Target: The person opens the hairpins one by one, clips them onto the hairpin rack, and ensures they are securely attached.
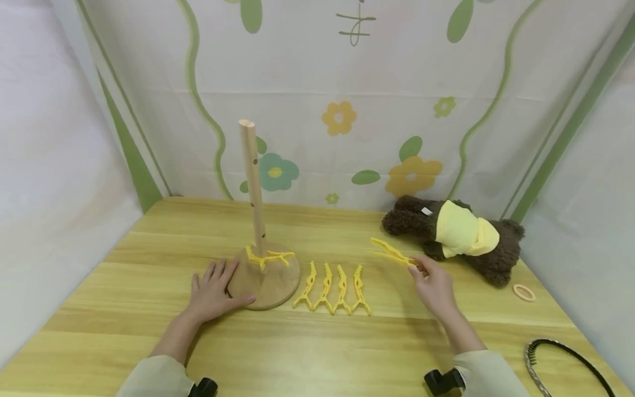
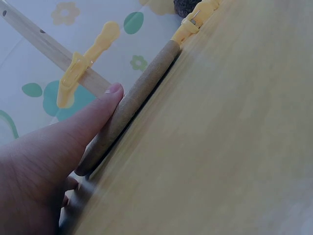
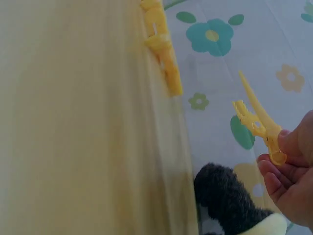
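My left hand [image 1: 213, 295] rests at the left rim of the round wooden base [image 1: 270, 292], fingers spread and thumb over its front edge. From the base rises a wooden post [image 1: 254, 187] with dark holes. A yellow alligator hair clip [image 2: 73, 81] is clipped across the post low down, above the base. In the air to the right, my right hand [image 1: 436, 286] pinches another yellow hair clip [image 3: 266, 127] by its tail end, and that clip's two prongs stand apart, pointing left. Several matching hair clips [image 1: 342, 289] lie in a row on the table between the hands.
A dark brown plush toy in a yellow top [image 1: 463, 231] lies at the back right of the wooden table [image 1: 317, 358]. Nearer the right edge are a pale ring [image 1: 524, 293] and a black headband [image 1: 565, 346]. A flower-printed cloth [image 1: 307, 66] hangs behind.
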A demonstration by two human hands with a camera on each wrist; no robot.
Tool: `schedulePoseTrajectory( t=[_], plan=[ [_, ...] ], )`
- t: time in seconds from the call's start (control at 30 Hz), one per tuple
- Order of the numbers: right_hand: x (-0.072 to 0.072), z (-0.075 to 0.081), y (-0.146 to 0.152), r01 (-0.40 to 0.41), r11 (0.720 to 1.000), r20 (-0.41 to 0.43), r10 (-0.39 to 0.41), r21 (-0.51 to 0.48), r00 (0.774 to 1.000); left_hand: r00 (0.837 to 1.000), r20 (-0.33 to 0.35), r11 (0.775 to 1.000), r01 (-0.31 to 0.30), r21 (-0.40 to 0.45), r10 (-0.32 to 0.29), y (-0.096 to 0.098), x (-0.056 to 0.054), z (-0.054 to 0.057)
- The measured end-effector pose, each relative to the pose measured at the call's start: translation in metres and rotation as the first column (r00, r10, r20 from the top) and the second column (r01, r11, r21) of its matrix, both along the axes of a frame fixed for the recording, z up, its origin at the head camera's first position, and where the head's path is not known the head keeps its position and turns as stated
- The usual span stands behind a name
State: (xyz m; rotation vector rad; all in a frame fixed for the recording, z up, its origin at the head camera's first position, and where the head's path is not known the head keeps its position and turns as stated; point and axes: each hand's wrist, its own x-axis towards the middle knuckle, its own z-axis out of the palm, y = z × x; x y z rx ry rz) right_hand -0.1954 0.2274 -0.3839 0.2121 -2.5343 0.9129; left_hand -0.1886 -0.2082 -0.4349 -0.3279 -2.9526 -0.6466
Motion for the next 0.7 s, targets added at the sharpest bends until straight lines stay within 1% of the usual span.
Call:
schedulePoseTrajectory(
  t=[0.1, 0.2, 0.27, 0.33, 0.47, 0.6, 0.7],
  plan=[
    [-0.008, 0.005, -0.017, -0.036, 0.998, -0.028, 0.035, -0.041, 0.999, 1.0, -0.002, 1.0, -0.001, 0.001, 0.001, 0.0, 0.0, -0.001],
    [-0.016, 0.012, -0.041, -0.096, 0.992, -0.024, 0.094, -0.076, 0.995, 1.0, -0.001, 1.0, -0.007, 0.006, 0.007, 0.0, 0.001, -0.003],
    [-0.018, 0.016, -0.056, -0.138, 0.987, -0.025, 0.136, -0.087, 0.99, 1.0, 0.002, 1.0, -0.001, 0.014, 0.001, 0.001, 0.001, -0.003],
    [-0.021, 0.02, -0.071, -0.179, 0.98, -0.053, 0.175, -0.083, 0.983, 1.0, 0.006, 1.0, 0.001, 0.016, -0.001, 0.001, 0.001, -0.004],
    [-0.023, 0.026, -0.102, -0.27, 0.959, -0.116, 0.26, -0.083, 0.959, 1.0, -0.002, 1.0, 0.002, 0.006, -0.002, 0.001, 0.001, -0.005],
    [-0.026, 0.024, -0.13, -0.352, 0.931, -0.147, 0.337, -0.093, 0.93, 1.0, -0.022, 1.0, 0.0, 0.003, 0.0, 0.0, 0.001, -0.002],
    [-0.028, 0.021, -0.147, -0.395, 0.913, -0.181, 0.374, -0.099, 0.91, 1.0, -0.019, 1.0, 0.003, 0.0, -0.003, 0.001, 0.001, 0.0]
  ],
)
